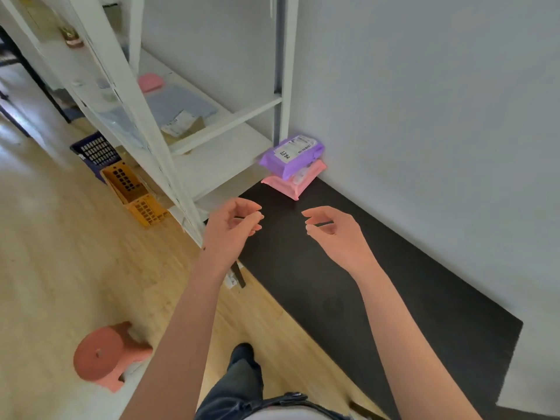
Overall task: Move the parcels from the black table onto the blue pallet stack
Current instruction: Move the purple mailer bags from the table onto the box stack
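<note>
Black table [363, 283] bears purple parcel [295, 163], white label [286, 153] unreadable, atop pink parcel [292, 185].

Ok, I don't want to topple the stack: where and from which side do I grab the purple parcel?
Probably by its left and right edges, from the near side: the purple parcel lies flat atop the pink parcel, wall close behind.
</note>
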{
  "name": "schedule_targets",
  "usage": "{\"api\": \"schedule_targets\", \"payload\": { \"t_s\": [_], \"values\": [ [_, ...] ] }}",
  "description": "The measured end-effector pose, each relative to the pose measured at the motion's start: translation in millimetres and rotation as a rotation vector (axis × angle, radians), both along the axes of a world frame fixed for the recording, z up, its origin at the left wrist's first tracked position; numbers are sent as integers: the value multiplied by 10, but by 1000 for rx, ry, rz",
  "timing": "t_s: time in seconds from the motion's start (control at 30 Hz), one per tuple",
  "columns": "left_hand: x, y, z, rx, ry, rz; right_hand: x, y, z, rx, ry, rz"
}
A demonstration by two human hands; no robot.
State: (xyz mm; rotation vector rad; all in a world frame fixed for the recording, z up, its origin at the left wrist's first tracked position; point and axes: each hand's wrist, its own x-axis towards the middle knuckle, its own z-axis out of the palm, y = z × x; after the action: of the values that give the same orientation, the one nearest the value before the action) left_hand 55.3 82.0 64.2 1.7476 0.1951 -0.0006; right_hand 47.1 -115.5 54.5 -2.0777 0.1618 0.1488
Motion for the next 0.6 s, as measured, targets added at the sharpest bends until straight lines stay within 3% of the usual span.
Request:
{"api": "schedule_targets", "payload": {
  "t_s": [0.47, 0.6],
  "values": [
    [1741, 209, 145, -4, 10, -297, 1292, 345, -246, -18, 74, -279],
    [2307, -19, -96, 19, 114, -349, 1750, 238, -352, 9, 154, -340]
  ]
}}
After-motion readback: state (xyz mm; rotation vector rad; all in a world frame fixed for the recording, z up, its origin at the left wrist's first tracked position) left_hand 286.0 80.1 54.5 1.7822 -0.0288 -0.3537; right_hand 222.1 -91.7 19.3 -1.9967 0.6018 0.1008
